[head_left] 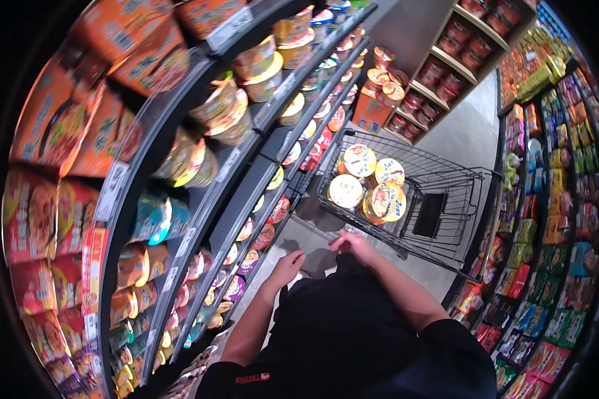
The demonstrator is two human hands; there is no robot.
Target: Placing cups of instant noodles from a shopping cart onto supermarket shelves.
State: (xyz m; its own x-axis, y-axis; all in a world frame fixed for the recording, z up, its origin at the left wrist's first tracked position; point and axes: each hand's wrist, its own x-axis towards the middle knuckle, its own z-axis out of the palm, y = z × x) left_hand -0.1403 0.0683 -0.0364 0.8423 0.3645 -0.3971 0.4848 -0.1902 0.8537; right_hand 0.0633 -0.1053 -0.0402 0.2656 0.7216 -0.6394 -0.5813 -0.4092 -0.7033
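Observation:
My left hand (288,267) hangs in front of my body, fingers loosely curled, with no object visible in it. To its right, my right hand (355,246) has bent fingers somewhat apart and grips nothing. Just beyond both hands is a black wire shopping cart (437,167); neither hand appears to touch it. Several instant noodle cups stand grouped at the cart's left end, among them a white-lidded cup (345,191) and a yellow-lidded cup (389,202). A black panel (430,213) is fixed in the cart's right part.
Left of me, a dark shelf (259,172) bears many noodle cups, with orange noodle cartons (55,119) on top. Past the cart stand an orange box (372,108) with cups on it and a wooden display rack (439,75). Packaged goods (534,249) line the right side.

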